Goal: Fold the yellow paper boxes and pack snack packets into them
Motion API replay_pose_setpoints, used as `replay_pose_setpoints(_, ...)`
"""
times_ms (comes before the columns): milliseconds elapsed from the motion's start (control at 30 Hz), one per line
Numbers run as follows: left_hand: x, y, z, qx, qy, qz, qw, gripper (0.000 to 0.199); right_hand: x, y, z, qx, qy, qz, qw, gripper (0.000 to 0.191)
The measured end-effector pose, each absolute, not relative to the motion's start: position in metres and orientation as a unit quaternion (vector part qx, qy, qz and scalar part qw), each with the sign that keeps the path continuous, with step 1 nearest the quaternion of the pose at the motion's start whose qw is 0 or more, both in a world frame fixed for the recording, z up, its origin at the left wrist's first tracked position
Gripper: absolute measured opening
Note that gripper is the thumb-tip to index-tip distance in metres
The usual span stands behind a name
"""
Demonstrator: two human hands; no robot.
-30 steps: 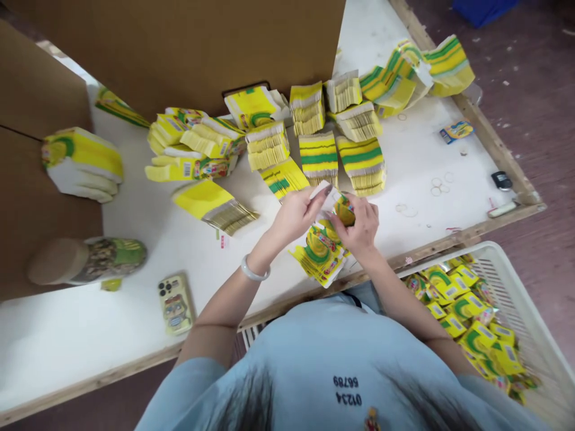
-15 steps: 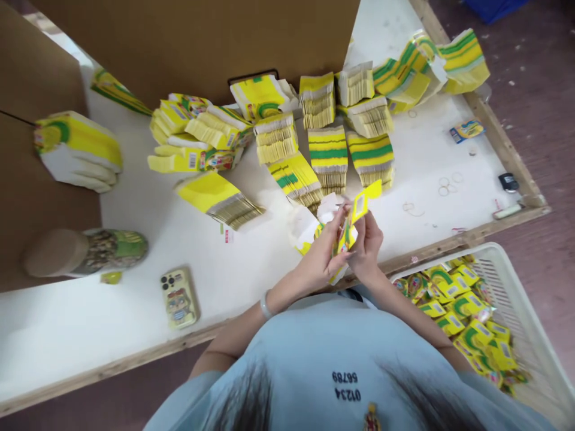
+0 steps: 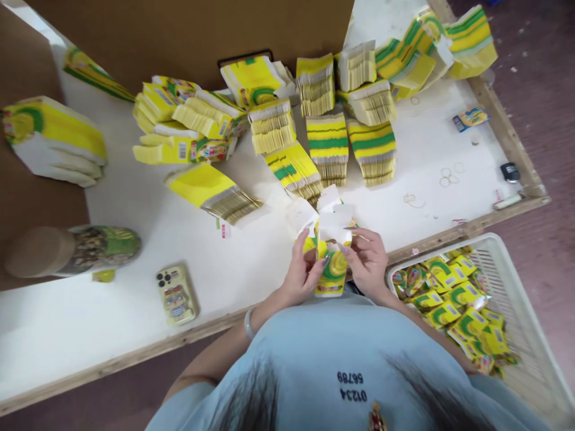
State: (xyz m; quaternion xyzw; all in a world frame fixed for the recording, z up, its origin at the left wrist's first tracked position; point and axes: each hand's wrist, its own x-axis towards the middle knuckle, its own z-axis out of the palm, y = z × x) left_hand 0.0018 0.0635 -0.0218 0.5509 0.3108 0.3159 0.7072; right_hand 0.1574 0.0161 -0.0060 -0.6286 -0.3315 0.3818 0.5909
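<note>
One jar with a brown lid is placed at far left on the table, followed by one phone. One yellow carton is gripped at its left side by the left hand, near the table's front edge; its long axis is directed away from the body, white flaps outermost. Its upper right is pinched by the right hand. One basket is filled with uncountable overlapping packs.
</note>
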Motion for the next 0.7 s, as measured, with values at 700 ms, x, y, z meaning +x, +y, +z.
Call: replay_pose_setpoints(700, -0.049, 0.061, -0.005, 0.613, 0.384, 0.313, 0.615, 0.049, 0.151, 0.012, 0.009, -0.517, -0.493, 0.582, 0.389, 0.042)
